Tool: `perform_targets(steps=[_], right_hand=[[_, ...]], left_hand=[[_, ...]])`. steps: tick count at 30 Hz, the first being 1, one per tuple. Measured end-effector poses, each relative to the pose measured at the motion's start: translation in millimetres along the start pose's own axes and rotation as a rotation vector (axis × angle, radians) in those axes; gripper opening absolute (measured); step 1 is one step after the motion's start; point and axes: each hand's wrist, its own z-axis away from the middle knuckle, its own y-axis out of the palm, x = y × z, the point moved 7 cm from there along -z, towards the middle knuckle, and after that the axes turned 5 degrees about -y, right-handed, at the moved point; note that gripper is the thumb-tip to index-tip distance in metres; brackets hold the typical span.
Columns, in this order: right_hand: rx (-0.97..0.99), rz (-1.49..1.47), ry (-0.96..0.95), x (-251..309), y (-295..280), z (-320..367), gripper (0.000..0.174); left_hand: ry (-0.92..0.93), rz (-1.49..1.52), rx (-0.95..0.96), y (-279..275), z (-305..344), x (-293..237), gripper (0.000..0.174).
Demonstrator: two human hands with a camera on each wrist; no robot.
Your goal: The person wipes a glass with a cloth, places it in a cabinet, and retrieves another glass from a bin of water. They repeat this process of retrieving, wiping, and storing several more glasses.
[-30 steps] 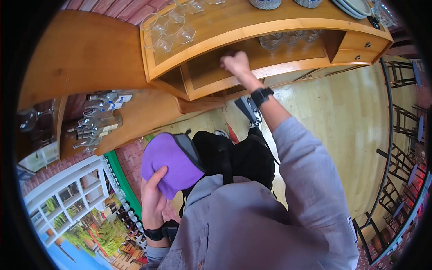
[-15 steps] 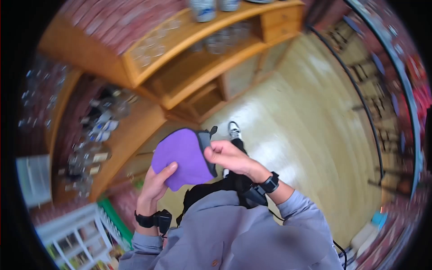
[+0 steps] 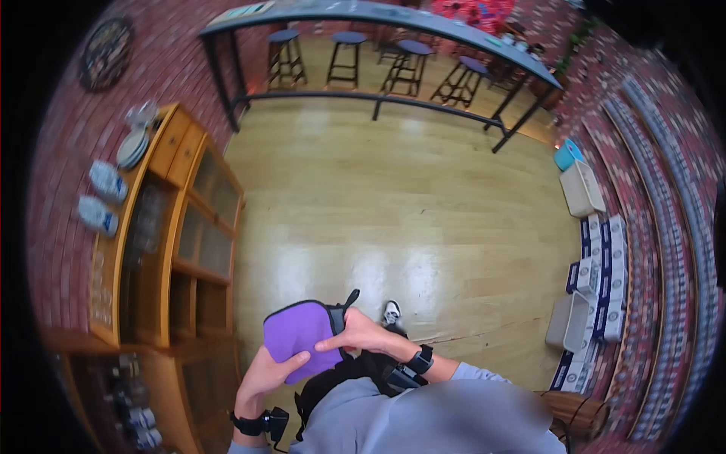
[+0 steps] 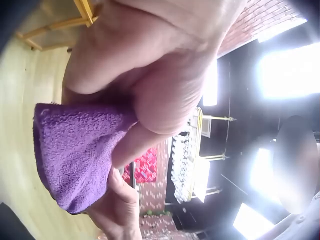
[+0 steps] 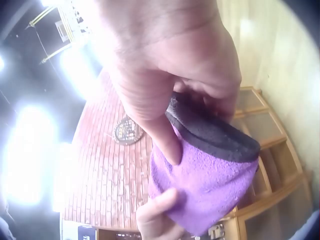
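Both hands hold a purple fleecy mitt (image 3: 299, 329) in front of the body. My left hand (image 3: 265, 376) grips its lower left part, thumb on the near face. With the thumb over the purple cloth, my right hand (image 3: 369, 335) pinches the right side at the dark grey cuff (image 5: 215, 135). A small black loop sticks out past that cuff in the head view. Seen from the left wrist, the mitt (image 4: 75, 155) shows a fuzzy pile, with part of the right hand beyond it. The fingers behind the cloth are hidden.
Wooden floor (image 3: 408, 204) stretches ahead. A wooden cabinet (image 3: 174, 265) with jars and plates on top stands at left. A long high table (image 3: 378, 13) with several stools is at the far end. Boxes (image 3: 616, 265) and pale bins (image 3: 582, 189) line the right wall.
The right hand came away from the cabinet shelf and took hold of the mitt's cuff. The person has turned, so the cabinet is now at left and the high table ahead.
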Motion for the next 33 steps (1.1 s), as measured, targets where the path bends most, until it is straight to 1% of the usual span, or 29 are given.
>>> perform_targets(steps=[1,2,3,5,6,9,10,11,12,13,14,15,16,17,19,21,22,23,24,25,26,27,29,31,33], right_hand=[[-0.026,0.052,0.029,-5.1,-13.5,12.2,0.036],[-0.017,-0.043,-0.178,-14.1,-26.1,15.7,0.042],[-0.034,-0.091,-0.194,0.5,-38.6,34.8,0.043],[-0.121,-0.11,-0.239,-2.3,-71.6,63.4,0.044],[-0.163,-0.116,-0.246,-3.7,-90.7,80.1,0.044],[-0.277,-0.158,-0.353,-28.5,-154.1,123.7,0.042],[-0.318,-0.152,-0.39,-35.8,-177.6,143.2,0.042],[-0.357,-0.12,-0.373,-44.6,-201.2,163.0,0.041],[-0.397,-0.09,-0.357,-47.5,-226.1,183.8,0.04],[-0.463,-0.087,-0.379,-42.3,-246.2,211.1,0.039],[-0.515,-0.081,-0.345,-42.7,-265.5,235.8,0.039],[-0.565,-0.071,-0.305,-46.8,-284.3,256.0,0.039],[-0.597,-0.072,-0.322,-48.9,-299.8,272.0,0.039],[-0.647,-0.115,-0.346,-56.5,-312.7,288.8,0.039],[-0.723,-0.154,-0.358,-80.1,-331.4,319.6,0.04],[-0.828,-0.282,-0.503,-99.4,-348.2,349.8,0.042],[-0.897,-0.3,-0.509,-107.3,-354.0,365.5,0.045],[-0.916,-0.303,-0.505,-119.9,-357.2,375.0,0.045],[-0.987,-0.337,-0.476,-129.4,-362.0,388.9,0.045],[-1.059,-0.369,-0.445,-137.3,-371.3,404.5,0.046],[-1.096,-0.44,-0.504,-141.7,-374.5,422.2,0.047],[-1.119,-0.437,-0.495,-148.3,-381.9,434.5,0.047],[-1.219,-0.521,-0.563,-166.0,-400.3,459.1,0.046],[-1.298,-0.49,-0.513,-177.4,-423.0,483.6,0.046],[-1.402,-0.547,-0.59,-181.9,-450.2,511.2,0.043]], left_hand=[[-0.004,0.072,0.028,17.8,-8.4,-8.1,0.034],[-0.048,0.079,0.043,29.7,-18.4,-7.3,0.034],[-0.024,0.043,0.084,45.4,-28.3,-12.6,0.034],[-0.055,0.081,0.164,83.1,-49.7,-21.3,0.034],[-0.196,0.072,0.168,103.7,-56.0,-24.2,0.034],[-0.096,-0.002,0.298,173.1,-93.7,-30.3,0.036],[-0.118,0.004,0.335,202.2,-104.0,-33.1,0.037],[-0.096,-0.026,0.372,231.6,-114.6,-34.8,0.037],[-0.118,-0.02,0.408,259.9,-127.0,-32.7,0.037],[-0.145,-0.021,0.443,286.9,-137.1,-35.2,0.038],[-0.132,-0.06,0.472,313.5,-143.7,-43.3,0.038],[-0.165,-0.096,0.49,341.0,-150.1,-45.0,0.038],[-0.202,-0.121,0.507,366.6,-157.1,-46.6,0.039],[-0.198,-0.132,0.535,389.4,-164.7,-50.8,0.039],[-0.212,-0.256,0.634,435.5,-174.3,-50.1,0.04],[-0.239,-0.302,0.689,484.1,-178.0,-53.9,0.04],[-0.285,-0.412,0.736,504.6,-179.2,-51.9,0.041],[-0.328,-0.524,0.781,523.6,-181.4,-48.4,0.041],[-0.328,-0.525,0.8,544.2,-186.8,-47.4,0.041],[-0.361,-0.576,0.863,565.8,-190.7,-42.3,0.041],[-0.395,-0.626,0.928,586.9,-193.7,-36.3,0.041],[-0.399,-0.624,0.952,608.7,-199.2,-34.4,0.041],[-0.423,-0.694,1.052,653.0,-209.1,-28.9,0.041],[-0.425,-0.705,1.12,696.3,-221.8,-21.5,0.039],[-0.423,-0.706,1.183,739.6,-240.0,-14.0,0.036]])
